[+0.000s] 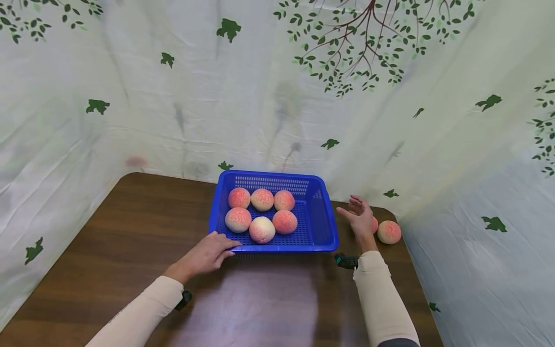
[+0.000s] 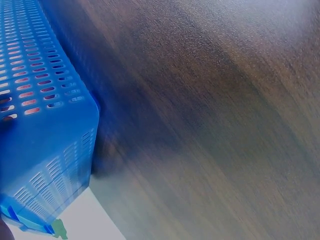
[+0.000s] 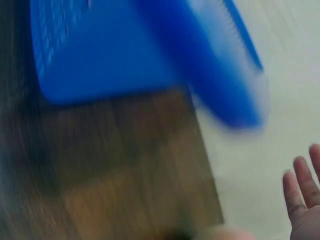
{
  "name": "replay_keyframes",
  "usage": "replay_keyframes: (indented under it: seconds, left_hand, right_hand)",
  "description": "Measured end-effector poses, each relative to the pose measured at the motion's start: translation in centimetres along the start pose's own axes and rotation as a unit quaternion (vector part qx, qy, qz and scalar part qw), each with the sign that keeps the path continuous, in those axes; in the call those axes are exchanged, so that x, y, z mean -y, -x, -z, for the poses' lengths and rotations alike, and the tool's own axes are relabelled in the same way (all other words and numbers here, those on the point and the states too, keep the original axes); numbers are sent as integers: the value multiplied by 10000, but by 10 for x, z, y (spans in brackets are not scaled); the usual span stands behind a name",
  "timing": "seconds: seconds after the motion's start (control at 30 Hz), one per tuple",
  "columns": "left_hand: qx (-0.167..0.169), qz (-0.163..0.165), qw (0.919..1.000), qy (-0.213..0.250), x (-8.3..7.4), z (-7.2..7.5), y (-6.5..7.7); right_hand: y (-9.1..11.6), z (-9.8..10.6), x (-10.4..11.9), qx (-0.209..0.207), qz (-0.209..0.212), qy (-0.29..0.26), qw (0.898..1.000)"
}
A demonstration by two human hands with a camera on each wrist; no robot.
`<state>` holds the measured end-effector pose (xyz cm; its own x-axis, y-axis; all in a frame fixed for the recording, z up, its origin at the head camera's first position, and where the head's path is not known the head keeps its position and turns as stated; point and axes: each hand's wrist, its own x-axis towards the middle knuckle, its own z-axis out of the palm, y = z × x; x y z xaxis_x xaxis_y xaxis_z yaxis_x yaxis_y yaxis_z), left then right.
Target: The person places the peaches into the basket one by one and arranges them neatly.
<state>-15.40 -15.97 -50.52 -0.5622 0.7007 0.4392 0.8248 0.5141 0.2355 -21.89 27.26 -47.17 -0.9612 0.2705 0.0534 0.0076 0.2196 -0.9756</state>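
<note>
A blue plastic basket (image 1: 314, 212) with slotted walls stands at the back of the table, with several pink-and-cream peaches (image 1: 262, 230) in two rows inside. My left hand (image 1: 208, 253) grips its near left corner, fingers over the rim and thumb on the outer side. To the right of the basket is my right hand (image 1: 361, 219), fingers spread and holding nothing. Just beside it one peach (image 1: 375, 224) is mostly hidden behind the hand, and another peach (image 1: 389, 232) lies in plain sight. In the right wrist view, fingers (image 3: 302, 190) show at the lower right.
The brown wooden table (image 1: 130, 241) ends just behind the basket and just right of the loose peaches. A pale curtain (image 1: 251, 96) printed with leaves and branches hangs behind and along the sides. Dark wrist devices (image 1: 346, 260) sit at both sleeves.
</note>
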Motion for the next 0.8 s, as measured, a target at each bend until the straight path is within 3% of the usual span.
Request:
replay_keyframes:
  seconds: [0.33, 0.6, 0.8]
  left_hand:
    - [176, 76, 9998, 63, -2, 1, 1]
    - [160, 123, 9998, 24, -1, 2, 0]
    - [205, 152, 9997, 61, -1, 2, 0]
  right_hand:
    - [-2, 42, -32, -888, -279, -89, 9956]
    - [-6, 51, -47, -670, -672, 323, 9950]
    - [-7, 44, -49, -519, -1100, 145, 9925]
